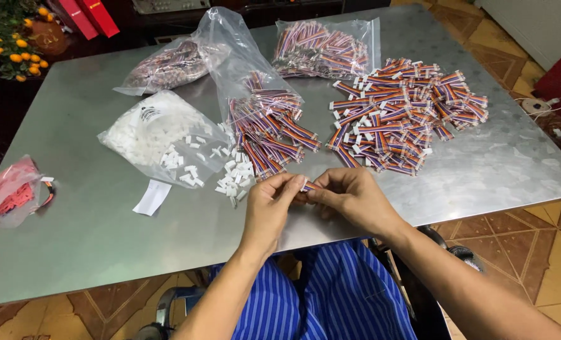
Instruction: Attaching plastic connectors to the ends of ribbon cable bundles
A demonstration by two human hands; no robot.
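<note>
Both hands pinch one short multicolour wire bundle (310, 186) between them: left hand (269, 208) closed on its near end with thumb and forefinger, right hand (351, 200) closed on the other end. Bundle sits just above the near edge of the steel table (104, 239), right in front of the person.

Landmark = loose heap of white plastic housings (233, 179). Hands are just right of and nearer than it. Open bag of unfitted wire bundles (264, 123) touches it on the far right. Bag of white housings (157, 135) lies to its left, spilling toward it. Big pile of bundles with white ends (400, 113) is well to its right. Sealed bag of bundles (324, 47) sits far behind it.

Judgement: step in hand looks like seating a housing on the wire end; whether it's fully on is too small to tell. Next move likely needs straight alignment and firm push, no bent pins.
</note>
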